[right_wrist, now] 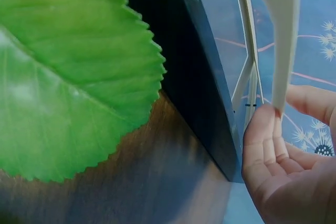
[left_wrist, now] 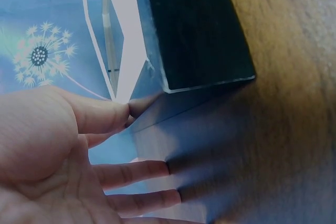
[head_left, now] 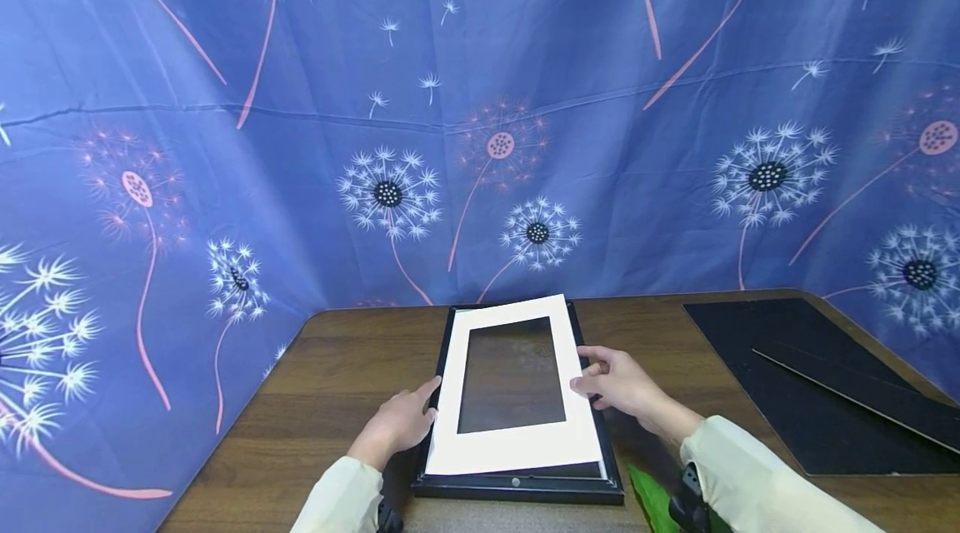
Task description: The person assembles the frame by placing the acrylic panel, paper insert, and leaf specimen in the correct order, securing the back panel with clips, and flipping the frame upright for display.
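Note:
A white photo mat (head_left: 447, 425) with a rectangular window lies slightly askew over a black picture frame (head_left: 517, 490), its right side raised. My right hand (head_left: 618, 387) pinches the mat's right edge, thumb on one face and fingers on the other, as the right wrist view shows. At the opposite side, the thumb and index finger of my left hand (head_left: 397, 425) meet at the mat's left edge, close against the frame. Its other fingers stretch out straight towards the tabletop in the left wrist view. How firmly the left fingertips grip is partly hidden.
A green leaf (right_wrist: 79, 82) lies close to the frame's near right corner. To the right, a large black board (head_left: 735, 350) lies on the wooden table (head_left: 330, 383), with a thinner black panel (head_left: 847, 391) across it. A blue dandelion-print cloth (head_left: 600, 183) hangs behind.

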`<control>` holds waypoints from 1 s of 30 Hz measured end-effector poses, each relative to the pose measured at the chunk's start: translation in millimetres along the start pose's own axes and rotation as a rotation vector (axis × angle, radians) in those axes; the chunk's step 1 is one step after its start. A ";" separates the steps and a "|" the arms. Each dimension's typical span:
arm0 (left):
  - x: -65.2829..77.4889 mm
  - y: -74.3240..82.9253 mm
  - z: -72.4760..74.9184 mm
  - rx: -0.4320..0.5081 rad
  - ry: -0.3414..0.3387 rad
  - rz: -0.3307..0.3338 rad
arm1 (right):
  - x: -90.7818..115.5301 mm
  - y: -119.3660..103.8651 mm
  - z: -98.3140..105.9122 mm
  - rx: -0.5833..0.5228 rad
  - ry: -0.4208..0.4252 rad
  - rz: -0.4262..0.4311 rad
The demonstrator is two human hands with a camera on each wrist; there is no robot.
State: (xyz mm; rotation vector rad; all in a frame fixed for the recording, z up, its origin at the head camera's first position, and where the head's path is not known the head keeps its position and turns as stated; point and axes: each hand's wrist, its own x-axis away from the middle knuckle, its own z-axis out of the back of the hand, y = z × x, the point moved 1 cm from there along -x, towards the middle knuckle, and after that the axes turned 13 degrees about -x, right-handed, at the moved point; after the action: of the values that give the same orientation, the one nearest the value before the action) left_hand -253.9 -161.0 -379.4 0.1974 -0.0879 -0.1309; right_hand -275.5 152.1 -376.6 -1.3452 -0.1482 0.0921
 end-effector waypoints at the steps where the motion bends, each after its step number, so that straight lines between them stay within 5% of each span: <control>1: -0.1 -0.1 -0.1 0.000 -0.001 0.001 | -0.4 0.0 -0.2 0.009 0.001 0.002; 15: -0.7 -1.0 -2.2 0.012 0.004 0.010 | -3.4 -0.8 -1.1 0.283 0.051 0.001; 30: 0.3 0.9 -1.1 0.004 0.004 0.010 | -4.5 0.6 -0.9 0.376 0.014 0.022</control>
State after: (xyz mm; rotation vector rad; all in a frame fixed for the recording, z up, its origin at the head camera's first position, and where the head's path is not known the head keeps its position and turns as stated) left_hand -253.4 -160.0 -380.3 0.2012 -0.0854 -0.1207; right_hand -279.8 150.7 -377.7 -0.9721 -0.0979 0.1225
